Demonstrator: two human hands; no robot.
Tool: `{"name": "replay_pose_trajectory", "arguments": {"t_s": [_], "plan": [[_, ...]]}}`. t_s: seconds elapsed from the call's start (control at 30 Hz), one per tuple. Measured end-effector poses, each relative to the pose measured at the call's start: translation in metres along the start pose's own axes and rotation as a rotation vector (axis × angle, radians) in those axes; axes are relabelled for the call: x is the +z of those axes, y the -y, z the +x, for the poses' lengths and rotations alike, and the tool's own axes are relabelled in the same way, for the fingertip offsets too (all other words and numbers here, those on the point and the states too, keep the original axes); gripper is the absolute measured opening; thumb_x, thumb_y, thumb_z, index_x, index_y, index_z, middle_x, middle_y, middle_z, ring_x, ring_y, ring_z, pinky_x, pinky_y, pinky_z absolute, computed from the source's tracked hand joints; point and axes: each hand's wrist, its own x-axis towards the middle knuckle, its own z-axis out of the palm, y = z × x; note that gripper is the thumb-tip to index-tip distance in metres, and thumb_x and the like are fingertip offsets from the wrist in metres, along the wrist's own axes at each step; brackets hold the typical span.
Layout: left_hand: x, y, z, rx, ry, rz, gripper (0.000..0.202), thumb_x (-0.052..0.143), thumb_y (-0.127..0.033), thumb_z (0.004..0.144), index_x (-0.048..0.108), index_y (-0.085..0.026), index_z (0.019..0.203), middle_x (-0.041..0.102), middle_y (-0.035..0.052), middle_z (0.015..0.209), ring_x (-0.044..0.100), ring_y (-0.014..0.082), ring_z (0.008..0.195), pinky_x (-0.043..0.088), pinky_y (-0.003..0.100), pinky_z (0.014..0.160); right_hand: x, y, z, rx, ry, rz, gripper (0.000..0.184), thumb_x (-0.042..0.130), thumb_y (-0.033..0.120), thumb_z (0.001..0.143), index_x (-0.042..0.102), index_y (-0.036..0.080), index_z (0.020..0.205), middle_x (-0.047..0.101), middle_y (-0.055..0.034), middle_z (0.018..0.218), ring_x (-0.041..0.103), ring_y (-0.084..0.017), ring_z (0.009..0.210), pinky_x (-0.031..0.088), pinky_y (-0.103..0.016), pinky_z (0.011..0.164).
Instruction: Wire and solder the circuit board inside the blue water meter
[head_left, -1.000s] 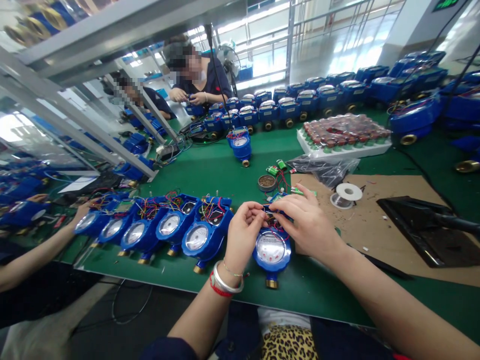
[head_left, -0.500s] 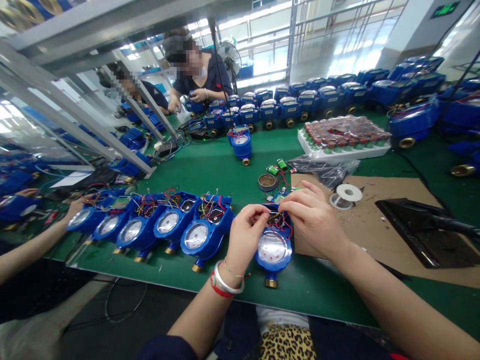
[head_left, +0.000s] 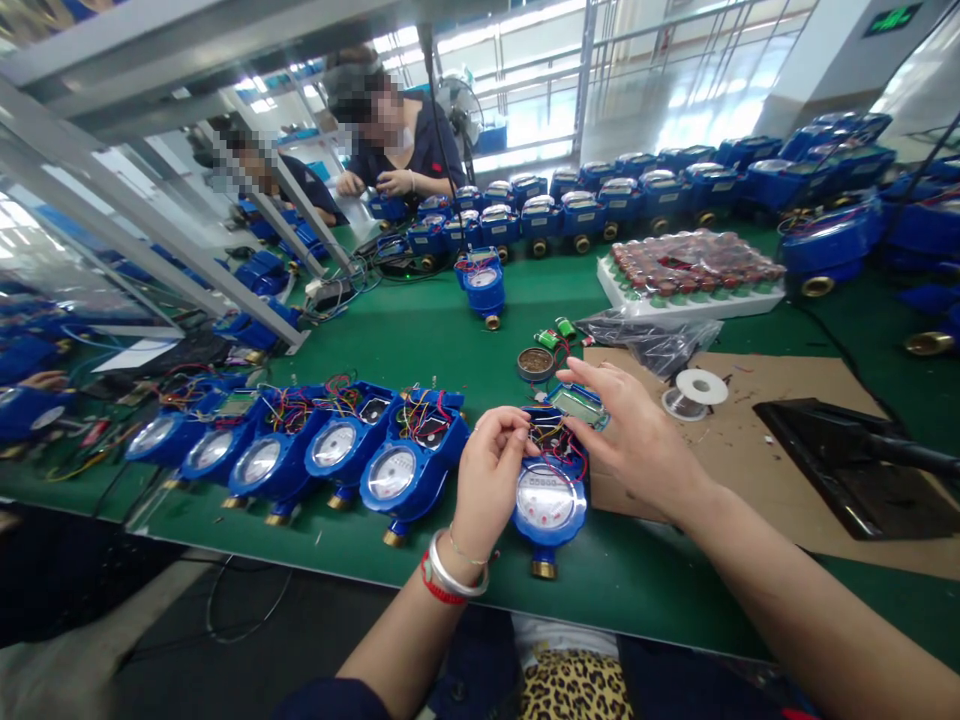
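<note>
A blue water meter (head_left: 550, 493) with a white dial lies on the green table (head_left: 420, 345) in front of me, coloured wires spilling from its open top. My left hand (head_left: 491, 475) pinches those wires at the meter's upper left edge. My right hand (head_left: 634, 435) hovers over the meter's upper right with the fingers spread and the index finger stretched out, beside a small display module (head_left: 579, 403) joined to the wires. A row of several blue meters (head_left: 330, 450) with loose wiring sits just to the left.
A solder spool (head_left: 696, 390), a round tin (head_left: 535, 364), green batteries (head_left: 553, 334) and a plastic bag lie behind the meter. A black tray (head_left: 862, 465) rests on brown cardboard at right. A white tray of red parts (head_left: 690, 265) and rows of meters stand farther back. Two people work across the table.
My right hand has let go of the wires and opened, shifting right off the meter and uncovering the display module. The neighbour's arm at the left edge has gone from view.
</note>
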Motion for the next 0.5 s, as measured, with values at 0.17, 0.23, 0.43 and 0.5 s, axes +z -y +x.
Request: {"name": "replay_pose_trajectory", "arguments": {"t_s": [0.17,0.23,0.43,0.5], "plan": [[0.002,0.005,-0.007,0.052,-0.065,0.086,0.014,0.045,-0.027,0.095,0.056,-0.019,0.092,0.058,0.0068,0.111,0.060,0.0122,0.078,0.048,0.029,0.081,-0.007,-0.025,0.027,0.091,-0.036,-0.054,0.040,0.050,0.016,0.091,0.050,0.020,0.131,0.059,-0.0090,0.127,0.053,-0.025,0.119,0.042,-0.046,0.104],[0.003,0.004,-0.010,0.129,-0.097,0.174,0.015,0.046,-0.024,0.095,0.057,-0.019,0.087,0.059,0.0059,0.107,0.060,0.0149,0.089,0.045,0.030,0.086,0.000,-0.048,0.045,0.126,0.024,-0.109,0.038,0.053,0.017,0.089,0.053,0.017,0.127,0.060,-0.0098,0.124,0.055,-0.025,0.116,0.044,-0.045,0.102],[0.008,0.003,-0.015,0.202,-0.127,0.286,0.013,0.047,-0.021,0.094,0.059,-0.020,0.089,0.062,0.0035,0.090,0.057,0.0171,0.089,0.043,0.030,0.083,0.049,-0.109,0.097,0.095,0.505,-0.292,0.064,0.067,0.027,0.082,0.043,0.011,0.138,0.050,-0.0145,0.138,0.047,-0.026,0.126,0.035,-0.039,0.108],[0.008,0.003,-0.015,0.180,-0.135,0.278,0.013,0.048,-0.022,0.094,0.060,-0.020,0.089,0.062,0.0034,0.089,0.057,0.0174,0.088,0.042,0.030,0.082,0.067,-0.120,0.107,0.086,0.616,-0.314,0.077,0.077,0.032,0.073,0.043,0.013,0.140,0.050,-0.0156,0.138,0.044,-0.031,0.128,0.032,-0.043,0.109]]}}
